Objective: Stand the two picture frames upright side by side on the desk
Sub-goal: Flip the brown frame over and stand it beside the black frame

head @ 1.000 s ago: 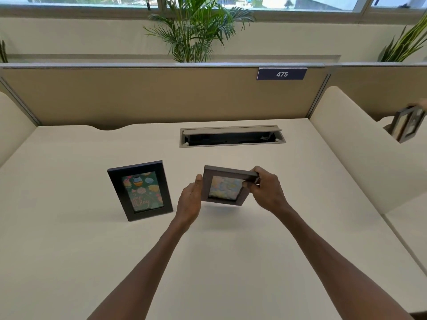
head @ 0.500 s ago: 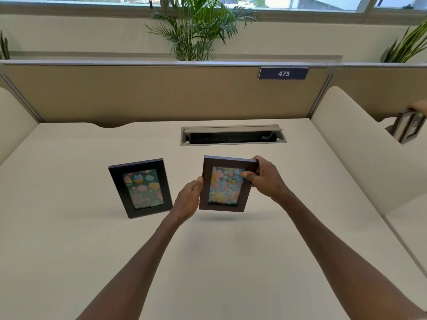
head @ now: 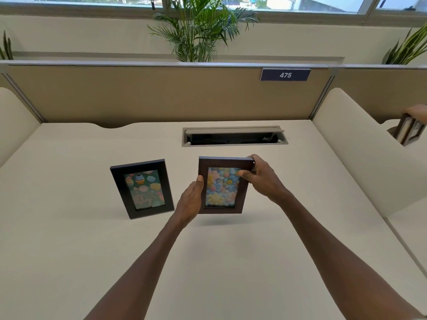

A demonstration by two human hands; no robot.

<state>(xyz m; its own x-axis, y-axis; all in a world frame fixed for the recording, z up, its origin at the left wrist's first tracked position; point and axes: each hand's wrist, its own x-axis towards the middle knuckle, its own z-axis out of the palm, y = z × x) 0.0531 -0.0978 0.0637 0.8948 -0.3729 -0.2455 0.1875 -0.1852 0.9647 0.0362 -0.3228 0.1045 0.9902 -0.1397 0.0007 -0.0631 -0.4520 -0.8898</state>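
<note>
Both hands grip the brown wooden flower-print frame [head: 223, 185] mid-counter: left hand [head: 190, 200] closed on its left edge, right hand [head: 261, 179] on the top-right corner, steadying it upright just beside the standing black cupcake-print frame [head: 142, 188], likely for alignment.

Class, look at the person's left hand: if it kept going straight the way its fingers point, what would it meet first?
The left hand already touches the left edge of the brown frame, so that comes first. Beyond it lies bare desk, then probably the cable slot, though depth is hard to judge.
</note>
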